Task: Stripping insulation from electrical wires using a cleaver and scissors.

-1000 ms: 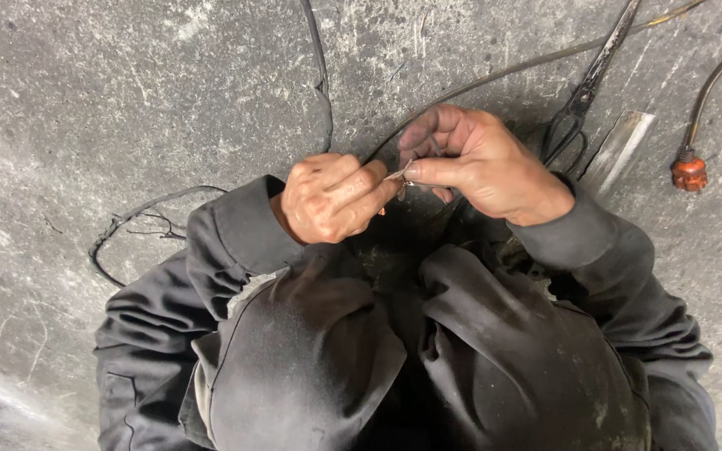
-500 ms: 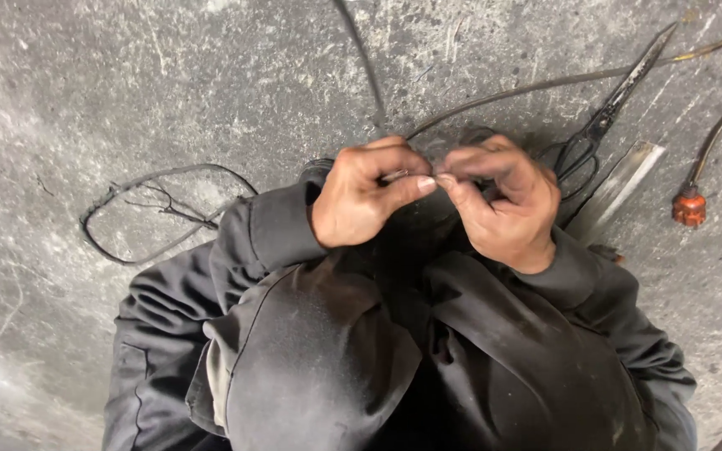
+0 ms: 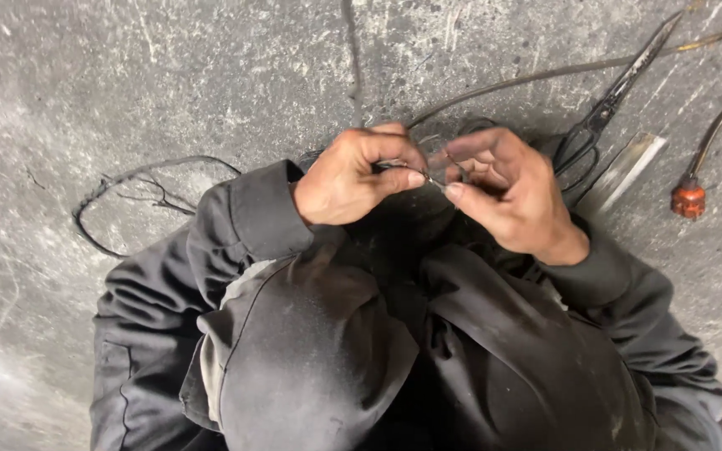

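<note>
— What's around the edges?
— Wire loop [image 3: 139, 188] left, bare floor [image 3: 85, 75] above; shears [image 3: 607, 104] and plug [image 3: 688, 200] right.
— The hands?
— Left hand [image 3: 353, 177] pinches a thin wire [image 3: 428, 174]; right hand [image 3: 503, 188] grips its other end, hands nearly touching.

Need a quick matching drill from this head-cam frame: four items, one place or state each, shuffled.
Items:
1. scissors
2. orange plug
3. thin wire
4. loose black wire loop

Places or states:
A. pinched between left hand and right hand
B. on the floor at the far right edge, on a dark cord's end
C. on the floor left of the left sleeve
D. on the floor just beyond the right hand, blades pointing away

Pairs: 1-D, 2-B, 3-A, 4-C
</note>
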